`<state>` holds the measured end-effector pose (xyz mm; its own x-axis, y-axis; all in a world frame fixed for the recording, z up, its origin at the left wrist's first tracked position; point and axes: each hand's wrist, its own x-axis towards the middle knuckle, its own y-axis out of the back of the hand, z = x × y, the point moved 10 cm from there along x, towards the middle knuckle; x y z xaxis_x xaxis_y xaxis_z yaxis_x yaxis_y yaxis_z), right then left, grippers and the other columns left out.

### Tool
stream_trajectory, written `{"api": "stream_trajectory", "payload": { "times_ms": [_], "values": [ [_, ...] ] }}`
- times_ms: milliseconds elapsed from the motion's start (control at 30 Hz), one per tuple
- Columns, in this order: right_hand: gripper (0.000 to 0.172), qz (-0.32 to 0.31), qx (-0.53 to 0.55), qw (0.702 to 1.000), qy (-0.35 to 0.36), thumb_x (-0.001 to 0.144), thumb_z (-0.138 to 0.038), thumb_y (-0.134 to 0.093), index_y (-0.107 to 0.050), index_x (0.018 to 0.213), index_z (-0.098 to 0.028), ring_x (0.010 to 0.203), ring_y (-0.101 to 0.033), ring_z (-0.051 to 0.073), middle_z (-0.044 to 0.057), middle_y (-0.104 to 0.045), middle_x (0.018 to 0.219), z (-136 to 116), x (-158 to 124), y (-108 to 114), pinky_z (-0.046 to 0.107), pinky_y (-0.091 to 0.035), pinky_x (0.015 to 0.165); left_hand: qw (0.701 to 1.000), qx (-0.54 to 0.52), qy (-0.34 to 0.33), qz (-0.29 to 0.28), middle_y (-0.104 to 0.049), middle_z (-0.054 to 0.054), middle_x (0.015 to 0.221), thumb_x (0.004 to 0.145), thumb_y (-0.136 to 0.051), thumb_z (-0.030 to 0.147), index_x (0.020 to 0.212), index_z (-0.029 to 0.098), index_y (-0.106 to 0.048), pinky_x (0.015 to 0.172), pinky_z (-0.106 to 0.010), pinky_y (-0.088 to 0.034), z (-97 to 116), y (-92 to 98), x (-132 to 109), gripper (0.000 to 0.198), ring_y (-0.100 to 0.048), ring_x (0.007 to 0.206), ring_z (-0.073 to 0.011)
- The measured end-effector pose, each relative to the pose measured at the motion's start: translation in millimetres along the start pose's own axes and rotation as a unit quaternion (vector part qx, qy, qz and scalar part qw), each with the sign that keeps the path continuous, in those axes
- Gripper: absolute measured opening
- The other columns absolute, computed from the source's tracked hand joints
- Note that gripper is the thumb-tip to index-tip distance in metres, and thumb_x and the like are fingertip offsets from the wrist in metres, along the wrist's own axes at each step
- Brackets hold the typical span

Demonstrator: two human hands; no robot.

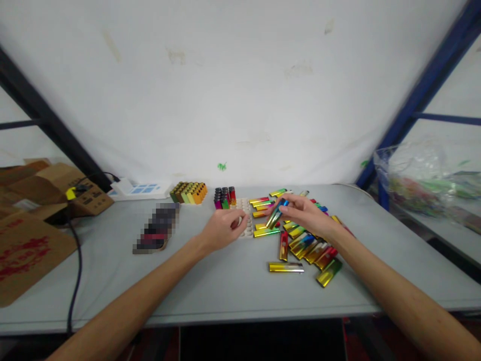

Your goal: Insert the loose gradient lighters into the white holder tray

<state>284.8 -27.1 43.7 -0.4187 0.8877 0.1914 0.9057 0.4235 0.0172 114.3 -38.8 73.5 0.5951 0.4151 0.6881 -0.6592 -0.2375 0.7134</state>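
My right hand [302,213] pinches a shiny lighter [277,214], blue at one end and gold at the other, tilted above the scattered ones. Near it, my left hand [224,228] is closed, its fingers curled at the white holed tray [246,230]; what they hold, if anything, is hidden. Several upright lighters [224,198], red, green and purple with dark tops, stand at the tray's far left part. Around and below my right hand lies a loose pile of metallic lighters [302,245]. One gold and silver lighter [285,267] lies apart, closest to the table's front edge.
A block of upright yellow and brown lighters [189,192] stands near the wall. Left of it are a white power strip [145,190], a blurred-out dark object [158,228] and cardboard boxes [33,245] with a black cable [77,271]. A clear plastic bag [421,180] sits far right.
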Motion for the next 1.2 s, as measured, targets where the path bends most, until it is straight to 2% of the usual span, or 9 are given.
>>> {"api": "stream_trajectory", "payload": {
  "times_ms": [100, 267, 333, 400, 500, 700, 933, 1100, 1200],
  "values": [
    [0.033, 0.013, 0.059, 0.998, -0.017, 0.089, -0.051, -0.072, -0.060, 0.101, -0.022, 0.083, -0.069, 0.017, 0.003, -0.070, 0.089, 1, 0, -5, 0.034, -0.056, 0.082, 1.000, 0.012, -0.004, 0.010, -0.048, 0.006, 0.053, 0.098, -0.053, 0.023, 0.071, 0.017, -0.059, 0.052, -0.022, -0.035, -1, 4.1, 1, 0.028, -0.043, 0.047, -0.0078],
    [0.037, 0.026, -0.005, 0.999, -0.030, 0.095, -0.061, -0.058, -0.052, 0.098, -0.024, 0.071, -0.064, 0.017, 0.001, -0.063, 0.082, 3, 1, -7, 0.032, -0.054, 0.068, 0.999, 0.028, 0.005, 0.017, -0.049, 0.006, 0.054, 0.100, -0.052, 0.024, 0.072, 0.017, -0.060, 0.053, -0.022, -0.035, -7, 8.3, 2, 0.030, -0.043, 0.047, -0.0078],
    [0.037, 0.025, -0.022, 0.999, -0.034, 0.097, -0.062, -0.052, -0.047, 0.099, -0.025, 0.059, -0.055, 0.014, -0.002, -0.058, 0.074, 6, 2, -9, 0.028, -0.047, 0.055, 0.999, 0.034, 0.009, 0.019, -0.051, 0.005, 0.054, 0.100, -0.051, 0.026, 0.072, 0.017, -0.061, 0.053, -0.022, -0.036, -10, 9.9, 2, 0.031, -0.044, 0.047, -0.0079],
    [0.039, 0.037, -0.021, 0.998, -0.037, 0.097, -0.064, -0.051, -0.042, 0.096, -0.027, 0.048, -0.039, 0.010, -0.008, -0.045, 0.066, 11, 2, -10, 0.023, -0.035, 0.045, 0.999, 0.040, 0.012, 0.021, -0.052, 0.005, 0.054, 0.100, -0.051, 0.026, 0.072, 0.018, -0.061, 0.053, -0.022, -0.036, -13, 11.6, 2, 0.031, -0.044, 0.047, -0.0081],
    [0.044, 0.085, -0.052, 0.995, -0.026, 0.095, -0.066, -0.053, -0.038, 0.086, -0.026, 0.047, -0.028, 0.009, -0.010, -0.034, 0.062, 13, 3, -7, 0.022, -0.025, 0.043, 0.998, 0.049, 0.011, 0.024, -0.051, 0.005, 0.053, 0.099, -0.052, 0.026, 0.073, 0.018, -0.061, 0.053, -0.022, -0.035, -16, 13.6, 2, 0.029, -0.045, 0.047, -0.0085],
    [0.052, 0.158, -0.266, 0.950, 0.027, 0.097, -0.063, -0.049, -0.040, 0.066, -0.022, 0.054, -0.037, 0.012, -0.004, -0.039, 0.059, 2, 0, -3, 0.026, -0.029, 0.049, 0.998, 0.047, 0.006, 0.028, -0.049, 0.006, 0.053, 0.099, -0.053, 0.025, 0.071, 0.018, -0.059, 0.052, -0.022, -0.034, -17, 14.6, 2, 0.029, -0.046, 0.046, -0.0081],
    [0.042, 0.198, -0.336, 0.921, 0.022, 0.092, -0.049, -0.047, -0.038, 0.061, -0.023, 0.055, -0.038, 0.014, -0.003, -0.040, 0.056, 0, -1, 8, 0.028, -0.026, 0.053, 0.999, 0.037, 0.004, 0.031, -0.046, 0.007, 0.052, 0.099, -0.053, 0.024, 0.071, 0.018, -0.058, 0.053, -0.021, -0.035, -14, 13.3, 1, 0.029, -0.044, 0.046, -0.0076],
    [0.045, 0.206, -0.374, 0.903, 0.052, 0.096, -0.053, -0.047, -0.044, 0.065, -0.021, 0.060, -0.043, 0.014, -0.002, -0.048, 0.062, -11, -3, 8, 0.028, -0.030, 0.057, 0.999, 0.031, 0.013, 0.019, -0.047, 0.006, 0.052, 0.099, -0.052, 0.024, 0.071, 0.018, -0.059, 0.053, -0.022, -0.036, -16, 9.7, 0, 0.030, -0.043, 0.046, -0.0078],
    [0.040, 0.183, -0.386, 0.903, 0.041, 0.096, -0.058, -0.052, -0.059, 0.085, -0.020, 0.060, -0.048, 0.015, -0.002, -0.055, 0.065, -12, -3, 1, 0.028, -0.034, 0.058, 0.999, 0.024, 0.019, 0.014, -0.052, 0.005, 0.055, 0.100, -0.051, 0.026, 0.073, 0.017, -0.062, 0.053, -0.022, -0.037, -14, 8.8, 1, 0.031, -0.045, 0.047, -0.0081]
  ]
}}
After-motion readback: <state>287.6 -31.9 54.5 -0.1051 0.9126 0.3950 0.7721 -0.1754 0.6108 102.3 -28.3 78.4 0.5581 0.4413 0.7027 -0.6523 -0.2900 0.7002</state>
